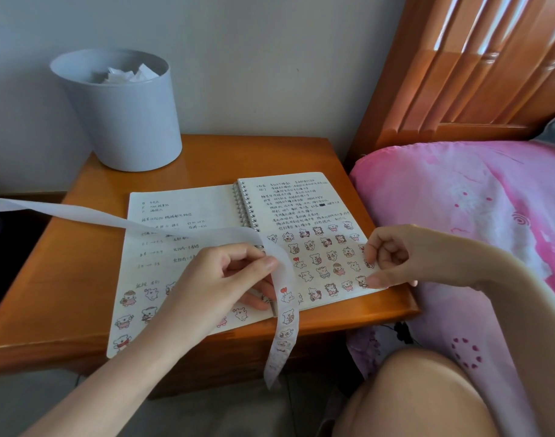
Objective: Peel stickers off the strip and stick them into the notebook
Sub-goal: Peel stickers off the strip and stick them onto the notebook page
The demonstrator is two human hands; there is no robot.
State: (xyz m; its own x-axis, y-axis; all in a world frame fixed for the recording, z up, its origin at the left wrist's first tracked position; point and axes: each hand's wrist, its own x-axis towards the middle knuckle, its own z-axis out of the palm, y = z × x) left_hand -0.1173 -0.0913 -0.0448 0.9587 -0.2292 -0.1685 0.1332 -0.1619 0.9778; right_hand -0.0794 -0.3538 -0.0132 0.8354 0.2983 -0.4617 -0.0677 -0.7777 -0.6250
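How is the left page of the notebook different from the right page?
The left page has short, spread-out handwriting, while the right page has tightly packed lines on top. The right page's bear stickers are small and crowded in rows; the left page's are bigger and fewer. The left hand with the sticker strip covers part of the left page; the right hand touches the right page's edge. Both show handwriting above and stickers below.

Bin, nightstand, pink bedding

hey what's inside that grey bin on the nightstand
Crumpled white paper shows near the top of the bin. Anything beneath that paper is hidden by the bin's solid wall.
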